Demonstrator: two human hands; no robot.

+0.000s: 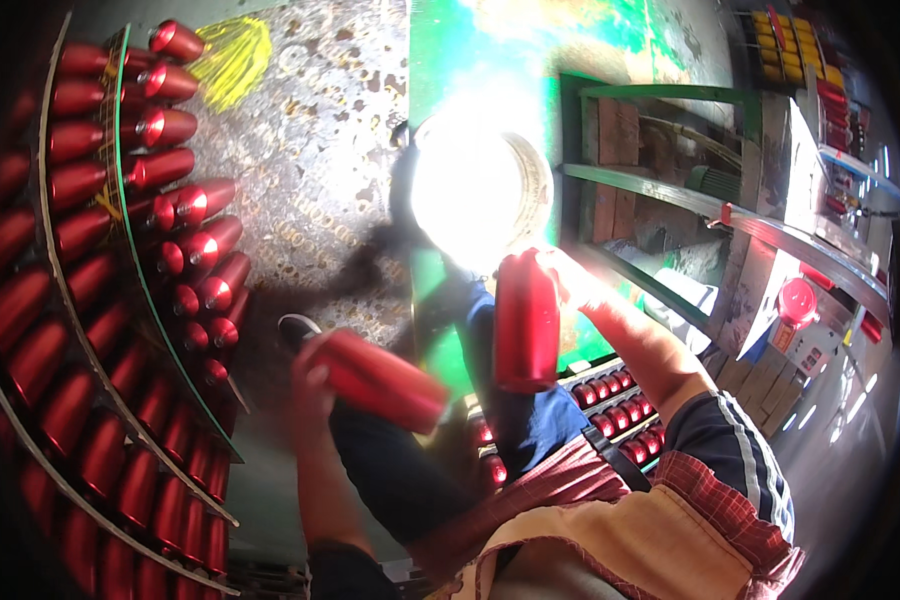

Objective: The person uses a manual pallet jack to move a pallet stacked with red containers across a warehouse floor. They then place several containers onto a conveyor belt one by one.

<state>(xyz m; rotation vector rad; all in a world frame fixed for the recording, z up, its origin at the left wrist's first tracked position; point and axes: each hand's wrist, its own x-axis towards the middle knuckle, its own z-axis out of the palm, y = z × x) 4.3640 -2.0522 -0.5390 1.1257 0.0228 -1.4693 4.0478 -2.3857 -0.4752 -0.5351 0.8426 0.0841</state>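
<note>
My left hand (315, 362) is closed around one end of a shiny red metal bottle (385, 382), which lies tilted across the space above my leg and is slightly blurred. Higher up on the right, my right hand (568, 278) grips the top end of another red metal bottle (527, 325), held nearly upright in the picture. Just beyond that bottle is a round container (538, 185), its inside washed out by glaring light.
Tiers of a rack (120, 170) on the left hold rows of red bottles (95, 455). More bottles (620, 415) sit on a low rack beside my legs. A green metal frame (670, 92) stands at the right, near a red round-topped device (797, 303).
</note>
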